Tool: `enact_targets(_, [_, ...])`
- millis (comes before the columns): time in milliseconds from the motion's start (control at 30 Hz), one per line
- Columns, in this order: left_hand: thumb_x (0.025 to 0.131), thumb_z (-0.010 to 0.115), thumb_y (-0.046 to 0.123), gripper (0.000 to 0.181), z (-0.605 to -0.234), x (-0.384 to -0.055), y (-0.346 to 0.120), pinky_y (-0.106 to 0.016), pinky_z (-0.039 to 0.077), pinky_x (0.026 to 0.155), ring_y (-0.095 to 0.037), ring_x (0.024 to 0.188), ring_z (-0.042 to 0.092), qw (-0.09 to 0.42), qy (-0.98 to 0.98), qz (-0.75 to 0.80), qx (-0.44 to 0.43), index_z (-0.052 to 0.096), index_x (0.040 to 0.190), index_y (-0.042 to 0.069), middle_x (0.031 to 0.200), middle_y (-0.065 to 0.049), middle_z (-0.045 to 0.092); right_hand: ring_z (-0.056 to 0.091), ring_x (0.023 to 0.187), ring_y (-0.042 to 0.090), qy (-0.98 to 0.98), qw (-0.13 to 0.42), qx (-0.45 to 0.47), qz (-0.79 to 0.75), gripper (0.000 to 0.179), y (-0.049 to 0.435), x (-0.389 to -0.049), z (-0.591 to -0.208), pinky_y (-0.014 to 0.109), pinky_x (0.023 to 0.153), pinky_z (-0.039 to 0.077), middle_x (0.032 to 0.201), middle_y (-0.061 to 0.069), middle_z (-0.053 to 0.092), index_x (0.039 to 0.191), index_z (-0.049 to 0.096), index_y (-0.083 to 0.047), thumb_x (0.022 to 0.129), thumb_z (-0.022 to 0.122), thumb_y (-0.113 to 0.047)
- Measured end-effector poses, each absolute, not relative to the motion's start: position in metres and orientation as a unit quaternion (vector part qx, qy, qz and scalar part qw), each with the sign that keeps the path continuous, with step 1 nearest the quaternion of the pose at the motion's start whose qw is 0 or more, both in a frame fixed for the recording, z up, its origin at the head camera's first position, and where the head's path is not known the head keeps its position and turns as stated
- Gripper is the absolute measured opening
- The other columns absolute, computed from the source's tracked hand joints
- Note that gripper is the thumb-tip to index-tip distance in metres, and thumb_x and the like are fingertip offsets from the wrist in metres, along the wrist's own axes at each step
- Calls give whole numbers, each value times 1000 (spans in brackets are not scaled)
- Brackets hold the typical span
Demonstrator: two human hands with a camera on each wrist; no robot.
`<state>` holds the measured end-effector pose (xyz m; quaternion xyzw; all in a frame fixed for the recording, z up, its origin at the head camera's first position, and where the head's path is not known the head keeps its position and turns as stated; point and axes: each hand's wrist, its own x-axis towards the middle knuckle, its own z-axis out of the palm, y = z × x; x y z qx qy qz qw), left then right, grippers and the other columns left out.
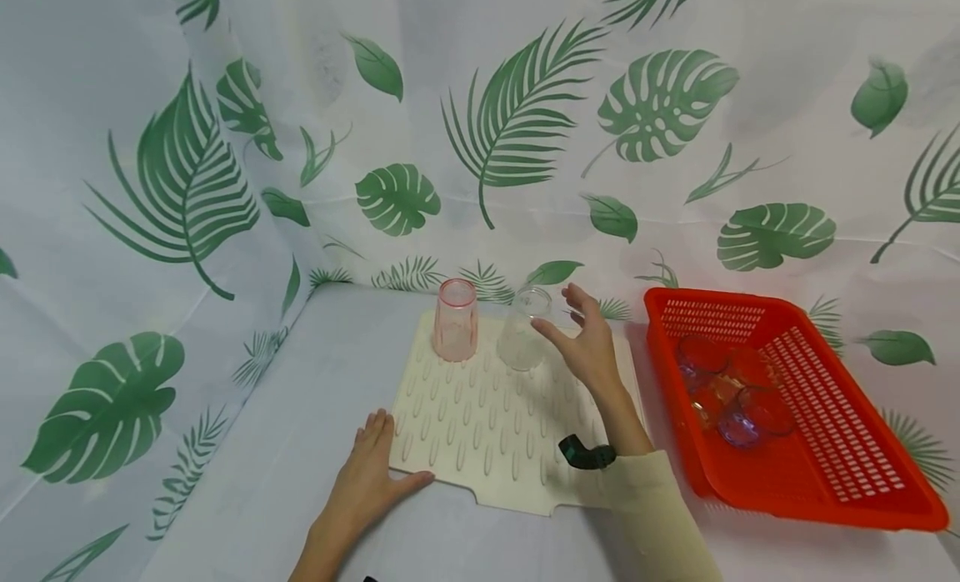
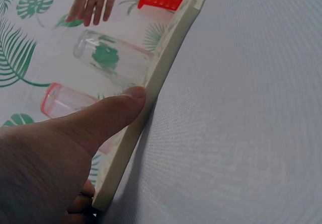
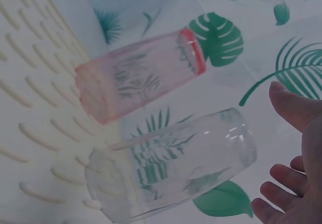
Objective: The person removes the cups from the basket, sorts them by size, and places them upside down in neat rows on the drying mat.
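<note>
Two upside-down glasses stand toward the back of a cream drying board (image 1: 465, 449) with raised oval ridges. The left one is a pink glass (image 1: 456, 325); to its right is a clear glass (image 1: 521, 336). My right hand (image 1: 588, 344) hovers beside the clear glass, fingers spread and apart from it, as the right wrist view also shows. At the board's front left corner rests my left hand (image 1: 363, 474), its thumb (image 2: 121, 105) along the edge in the left wrist view. Some of its other fingers are hidden there.
To the right of the board stands a red plastic basket (image 1: 825, 482) with perforated sides, holding several glasses (image 1: 757, 411), some purplish. A white cloth with green leaves (image 1: 517, 123) hangs behind and at the left. A pale cloth (image 1: 315, 357) covers the table.
</note>
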<state>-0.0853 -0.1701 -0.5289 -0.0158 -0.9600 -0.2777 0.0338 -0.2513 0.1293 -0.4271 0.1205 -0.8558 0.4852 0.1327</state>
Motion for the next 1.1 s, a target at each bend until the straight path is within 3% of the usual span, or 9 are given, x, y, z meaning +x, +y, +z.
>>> enact_targets(333, [68, 67, 68, 114, -530, -85, -172, -48, 18, 119, -34, 145, 18, 32, -960, -277, -14, 27, 144, -6, 154, -21, 24, 46, 127, 28, -846, 178, 130, 485, 77, 142, -238, -409, 47, 108, 40, 143, 8, 45, 143, 37, -14, 80, 74, -36])
enact_targets(600, [68, 68, 67, 113, -527, -87, -172, -47, 17, 120, -33, 146, 16, 25, -959, -281, -14, 27, 145, -5, 154, -21, 23, 50, 126, 23, -858, 211, 107, 456, 76, 155, -225, -396, 45, 104, 45, 143, 4, 47, 142, 38, -19, 78, 74, -39])
enact_targets(800, [68, 68, 68, 114, -527, -89, -173, -47, 17, 120, -33, 146, 16, 26, -960, -277, -17, 26, 145, -5, 154, -21, 22, 47, 128, 21, -848, 209, 105, 476, 74, 165, -213, -386, 44, 107, 41, 143, 4, 47, 142, 39, -18, 78, 75, -30])
enact_targets(1100, [67, 69, 68, 115, -528, -87, -171, -47, 16, 120, -33, 146, 16, 24, -960, -278, -18, 26, 145, -6, 154, -21, 22, 46, 127, 14, -856, 205, 45, 472, 76, 185, -192, -376, 41, 107, 42, 142, -10, 46, 141, 37, -32, 77, 76, -34])
